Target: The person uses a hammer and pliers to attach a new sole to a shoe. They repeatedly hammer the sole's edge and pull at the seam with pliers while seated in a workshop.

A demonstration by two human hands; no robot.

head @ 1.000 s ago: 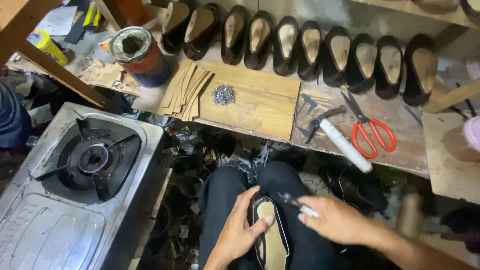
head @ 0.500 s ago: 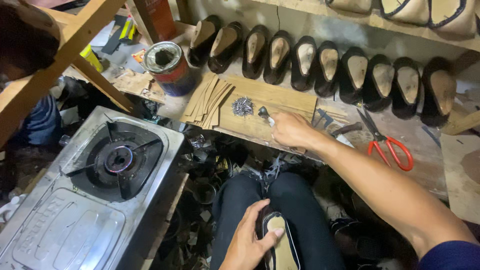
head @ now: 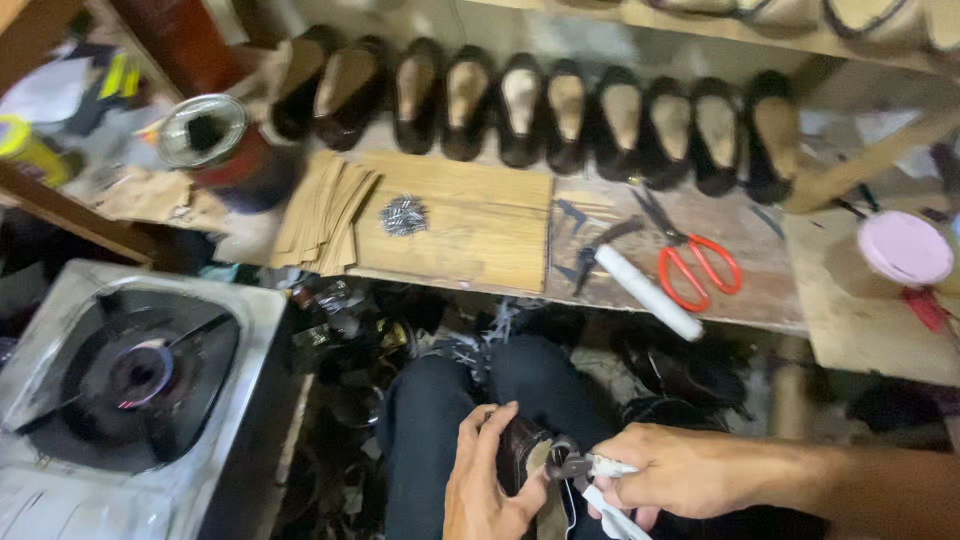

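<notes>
Left hand cups dark shoe; right hand grips pincers

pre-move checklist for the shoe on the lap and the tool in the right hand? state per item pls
1. Left hand steadies the dark shoe on the lap: ok.
2. Right hand grips the white-handled pliers: ok.
3. Plier tip meets the shoe's edge: cannot tell, blurred.
4. A tack sits in the plier tip: cannot tell.
5. Pile of tacks lies on the wooden board, ahead of the knees: ok.
6. Hammer and red scissors lie apart from both hands: ok.
</notes>
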